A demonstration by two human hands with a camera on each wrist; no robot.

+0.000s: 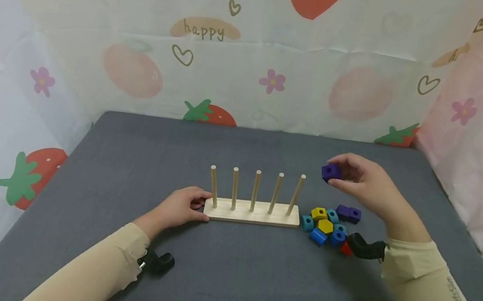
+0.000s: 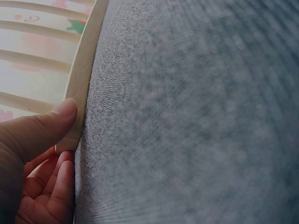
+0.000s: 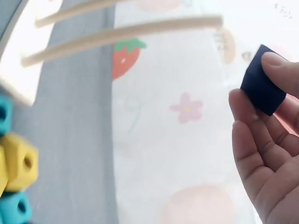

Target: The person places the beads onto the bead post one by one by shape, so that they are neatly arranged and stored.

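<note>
A pale wooden peg board (image 1: 255, 217) with several upright pegs lies on the grey table. My left hand (image 1: 182, 205) grips its left end, thumb (image 2: 63, 114) on the front edge and fingers curled at the end face. Raised above the table, to the right of the rightmost peg (image 1: 295, 195), my right hand (image 1: 365, 182) pinches a purple cube bead (image 1: 331, 172) with a hole in it. In the right wrist view the bead (image 3: 264, 84) looks dark blue between thumb and fingers.
Loose beads lie just right of the board: two purple cubes (image 1: 349, 214), yellow beads (image 1: 325, 226), teal beads (image 1: 307, 223), blue beads (image 1: 318, 236) and a red one (image 1: 346, 248). A black wrist mount (image 1: 366, 247) overlaps the red bead. A printed curtain (image 1: 272, 103) hangs behind the table.
</note>
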